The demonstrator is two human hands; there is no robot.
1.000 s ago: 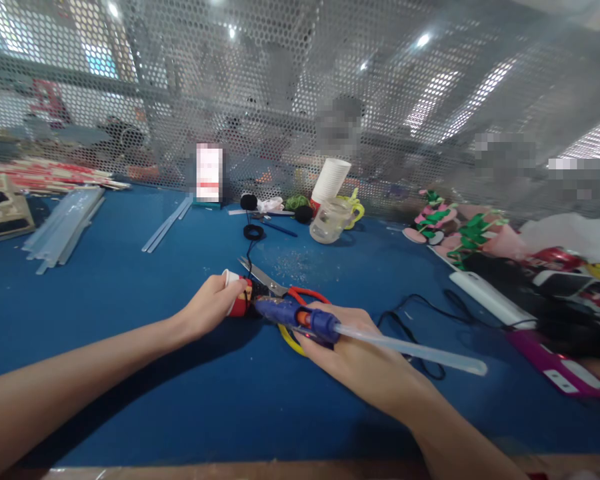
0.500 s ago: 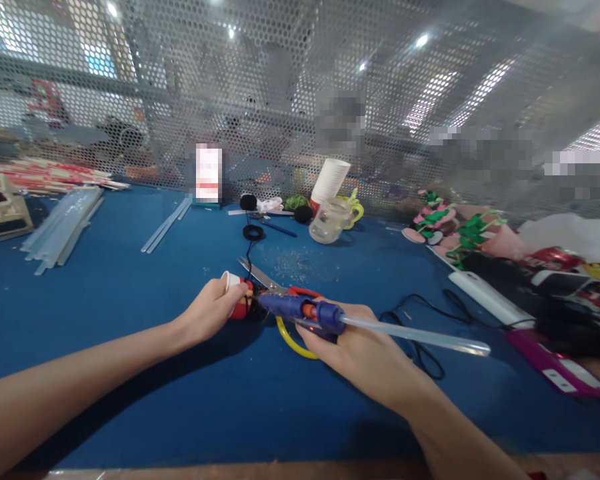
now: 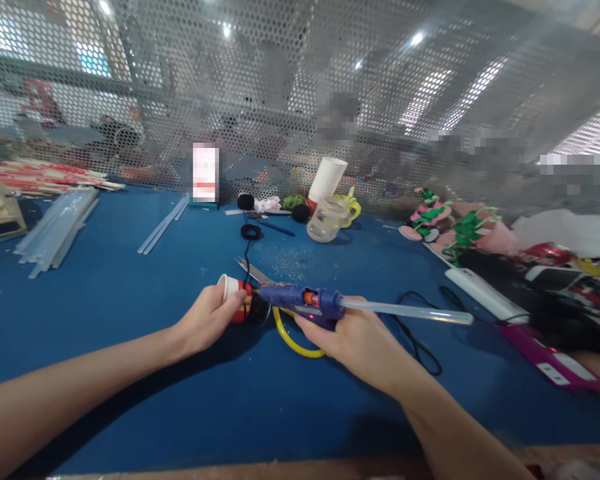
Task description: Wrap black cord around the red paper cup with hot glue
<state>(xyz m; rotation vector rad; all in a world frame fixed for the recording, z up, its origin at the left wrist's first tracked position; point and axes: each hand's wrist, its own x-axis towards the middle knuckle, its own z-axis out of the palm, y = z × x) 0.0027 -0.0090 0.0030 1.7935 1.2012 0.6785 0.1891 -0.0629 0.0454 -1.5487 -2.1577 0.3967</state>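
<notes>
My left hand (image 3: 207, 317) is closed round a paper cup (image 3: 229, 287), white inside and red outside, lying sideways with black cord wound about its far end. A strand of black cord (image 3: 248, 257) runs from the cup up to a small coil (image 3: 251, 232). My right hand (image 3: 357, 337) grips a blue hot glue gun (image 3: 285, 298), its nozzle at the cord-wrapped part of the cup. Whether the tip touches is too small to tell. A clear glue stick (image 3: 410, 311) sticks out of the gun's back. Beneath the gun lie scissors (image 3: 253, 269) with a yellow handle loop (image 3: 293, 343), partly hidden.
Glue sticks (image 3: 55, 230) lie at the left, near red-and-white sticks (image 3: 45, 177). A phone (image 3: 205, 175), stacked paper cups (image 3: 329, 179) and a clear plastic cup (image 3: 324, 223) stand at the back. Right are craft flowers (image 3: 467, 233), a purple power strip (image 3: 545, 357) and a black cable (image 3: 420, 347).
The glue gun has levelled out, and its rear end with the glue stick has shifted a little up and left. My left hand keeps hold of the cup. The view has turned slightly.
</notes>
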